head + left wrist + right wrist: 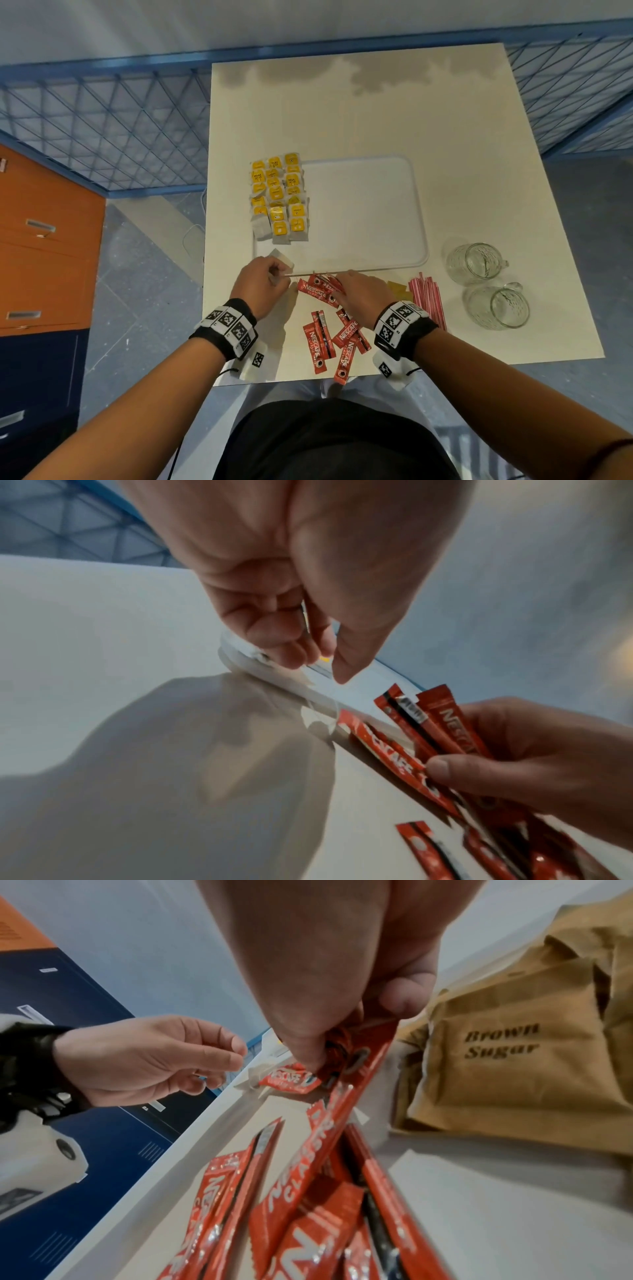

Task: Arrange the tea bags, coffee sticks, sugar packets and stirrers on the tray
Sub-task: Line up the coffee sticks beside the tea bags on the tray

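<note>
A white tray lies mid-table, with several yellow-tagged tea bags in rows along its left side. One loose tea bag sits at the tray's near left corner. My left hand hovers just in front of it with loosely curled fingers, and I see nothing held in it. In the left wrist view its thumb points down over the tray rim. My right hand pinches a few red coffee sticks by one end, at the tray's front edge. In the right wrist view the held coffee sticks hang from my fingers.
More coffee sticks lie scattered near the table's front edge. Brown sugar packets and red-and-white stirrers lie to the right of my right hand. Two glass mugs stand further right. An orange cabinet is off to the left.
</note>
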